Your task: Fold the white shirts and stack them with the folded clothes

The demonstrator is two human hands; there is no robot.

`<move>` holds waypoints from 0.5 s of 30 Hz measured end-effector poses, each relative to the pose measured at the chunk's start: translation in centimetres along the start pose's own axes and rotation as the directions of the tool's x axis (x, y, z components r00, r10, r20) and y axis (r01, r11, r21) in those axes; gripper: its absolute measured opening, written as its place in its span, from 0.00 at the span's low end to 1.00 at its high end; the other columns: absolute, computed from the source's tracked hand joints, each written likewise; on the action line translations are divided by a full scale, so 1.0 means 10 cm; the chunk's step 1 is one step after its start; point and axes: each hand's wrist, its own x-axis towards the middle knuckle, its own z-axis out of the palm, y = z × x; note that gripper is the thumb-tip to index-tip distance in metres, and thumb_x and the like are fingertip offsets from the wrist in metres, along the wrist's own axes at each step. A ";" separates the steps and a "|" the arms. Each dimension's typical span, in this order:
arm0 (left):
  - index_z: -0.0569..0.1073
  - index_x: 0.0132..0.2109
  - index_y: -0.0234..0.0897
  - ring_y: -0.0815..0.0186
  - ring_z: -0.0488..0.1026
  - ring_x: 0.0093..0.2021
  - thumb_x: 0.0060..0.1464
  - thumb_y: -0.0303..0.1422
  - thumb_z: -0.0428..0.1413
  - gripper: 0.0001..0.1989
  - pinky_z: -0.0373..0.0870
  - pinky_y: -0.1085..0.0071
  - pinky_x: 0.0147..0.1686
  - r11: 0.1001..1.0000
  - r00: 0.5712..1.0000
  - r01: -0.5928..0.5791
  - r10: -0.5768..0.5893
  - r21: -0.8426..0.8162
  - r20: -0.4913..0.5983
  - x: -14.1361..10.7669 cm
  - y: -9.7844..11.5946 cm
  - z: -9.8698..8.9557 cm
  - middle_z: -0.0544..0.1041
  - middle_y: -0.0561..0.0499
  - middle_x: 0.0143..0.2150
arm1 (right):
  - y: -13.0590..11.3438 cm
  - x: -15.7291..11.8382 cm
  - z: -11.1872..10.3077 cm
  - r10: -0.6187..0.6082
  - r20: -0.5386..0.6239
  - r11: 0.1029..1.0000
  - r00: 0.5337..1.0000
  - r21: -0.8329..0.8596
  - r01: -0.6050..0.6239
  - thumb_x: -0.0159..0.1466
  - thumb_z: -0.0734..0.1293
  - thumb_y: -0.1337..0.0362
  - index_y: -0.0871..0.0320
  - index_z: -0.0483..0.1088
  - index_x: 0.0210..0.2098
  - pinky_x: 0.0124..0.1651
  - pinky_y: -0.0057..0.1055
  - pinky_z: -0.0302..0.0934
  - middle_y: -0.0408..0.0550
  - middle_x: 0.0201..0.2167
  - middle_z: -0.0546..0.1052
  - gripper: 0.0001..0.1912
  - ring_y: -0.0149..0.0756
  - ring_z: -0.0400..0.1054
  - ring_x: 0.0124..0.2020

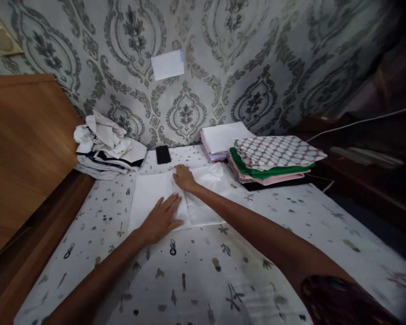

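Across the printed sheet [189, 289], one white cloth [152, 189] lies between one rumpled pile [110, 151] at left and two folded stacks [277, 155] at right, with one phone [163, 155] beyond its far edge. My left hand [160, 219] rests open and flat on it; my right hand [183, 177] curls near the far edge, grip undeterminable. Room extends from the near edge toward me.
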 end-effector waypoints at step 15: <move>0.54 0.70 0.34 0.55 0.45 0.74 0.67 0.47 0.37 0.32 0.44 0.46 0.68 0.899 0.896 0.436 -0.430 0.033 -0.113 0.30 -1.25 -0.24 0.51 0.38 0.74 | 0.25 0.36 0.26 0.058 -0.107 0.971 0.993 0.237 -0.032 0.56 0.61 0.66 0.56 0.68 0.38 0.39 0.30 0.61 0.41 0.32 0.73 0.10 0.35 0.66 0.34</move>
